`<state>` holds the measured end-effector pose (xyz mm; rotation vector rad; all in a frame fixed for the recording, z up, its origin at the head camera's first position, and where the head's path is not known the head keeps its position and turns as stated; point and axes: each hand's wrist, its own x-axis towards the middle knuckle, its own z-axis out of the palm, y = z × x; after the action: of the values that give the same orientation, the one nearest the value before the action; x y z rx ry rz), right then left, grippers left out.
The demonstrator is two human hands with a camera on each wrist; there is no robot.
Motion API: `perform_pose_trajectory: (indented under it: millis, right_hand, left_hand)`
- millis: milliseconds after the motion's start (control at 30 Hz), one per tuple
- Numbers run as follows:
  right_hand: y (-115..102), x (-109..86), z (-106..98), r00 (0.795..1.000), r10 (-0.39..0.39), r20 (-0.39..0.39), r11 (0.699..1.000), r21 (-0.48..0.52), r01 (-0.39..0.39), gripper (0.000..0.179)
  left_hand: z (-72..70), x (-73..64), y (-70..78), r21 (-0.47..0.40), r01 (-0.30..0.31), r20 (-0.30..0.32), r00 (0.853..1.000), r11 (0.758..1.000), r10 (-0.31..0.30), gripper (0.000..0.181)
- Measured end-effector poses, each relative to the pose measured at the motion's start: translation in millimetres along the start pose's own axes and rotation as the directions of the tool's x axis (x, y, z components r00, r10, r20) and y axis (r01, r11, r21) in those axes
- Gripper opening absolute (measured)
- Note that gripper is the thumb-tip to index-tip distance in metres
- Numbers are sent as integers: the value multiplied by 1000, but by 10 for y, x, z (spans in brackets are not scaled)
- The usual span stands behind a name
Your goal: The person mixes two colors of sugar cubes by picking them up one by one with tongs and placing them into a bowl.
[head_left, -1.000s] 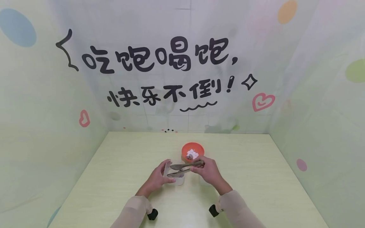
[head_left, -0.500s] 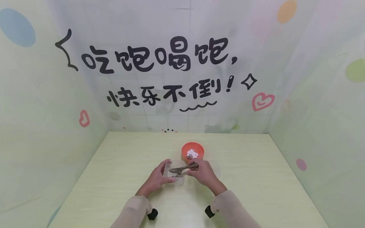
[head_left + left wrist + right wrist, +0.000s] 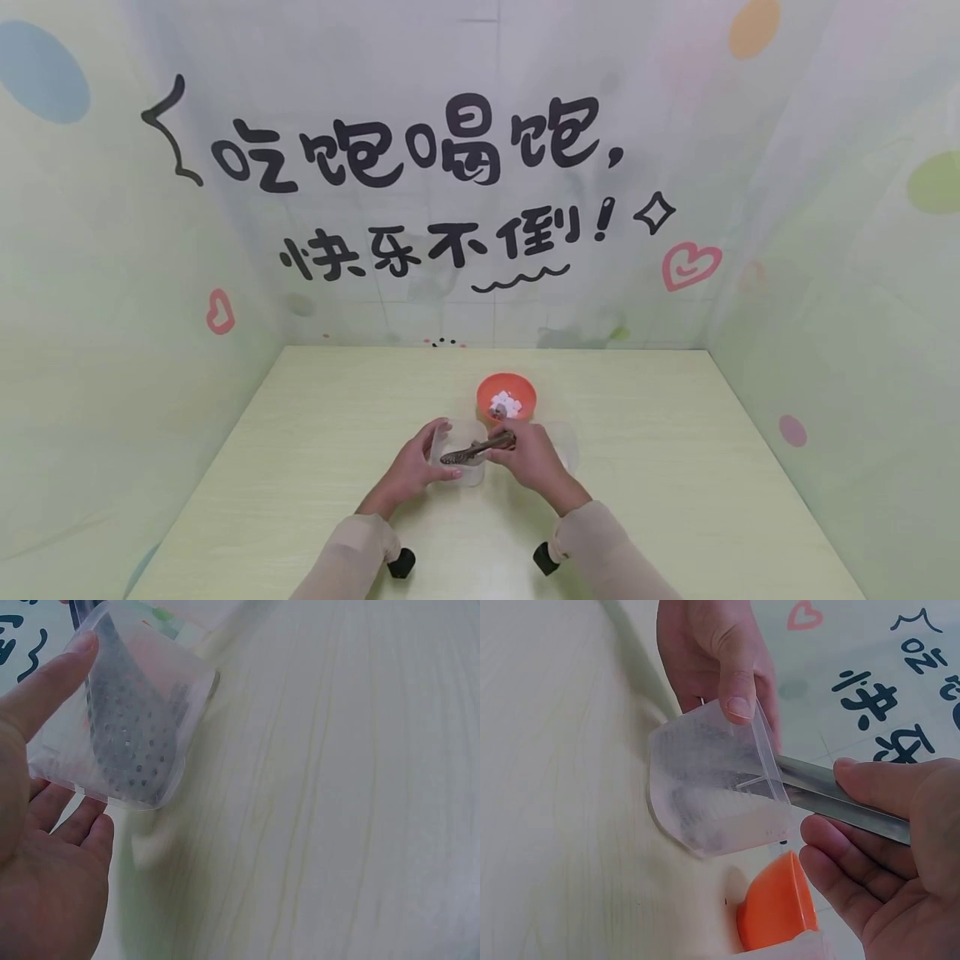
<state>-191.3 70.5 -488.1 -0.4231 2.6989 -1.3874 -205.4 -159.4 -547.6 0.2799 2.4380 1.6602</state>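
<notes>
Pinching the metal tongs (image 3: pixel 467 455) in the right hand (image 3: pixel 531 457), clasping the clear container (image 3: pixel 471 477) in the left hand (image 3: pixel 411 462), well in from the surface's (image 3: pixel 645 400) back edge, so best hold it steady and squeeze lightly inside!

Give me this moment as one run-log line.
left hand: holds translucent container | right hand: grips metal tongs, reaching into container | between tongs: cannot tell | orange bowl: on table, holds white pieces

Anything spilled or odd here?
No spill visible. In the orange bowl, a brownish lump stands out against the white pieces; too small to identify. The tongs, in the right hand, reach into the clear container.
</notes>
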Motion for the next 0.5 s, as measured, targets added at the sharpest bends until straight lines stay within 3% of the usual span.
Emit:
perform_pose_trajectory:
  millis: [500]
  right_hand:
    - [-7, -69, -47, 996, -24, -89, 999, 31, 27, 16]
  left_hand:
    - [4, -11, 20, -7, 8, 2, 1000, 1000, -8, 94]
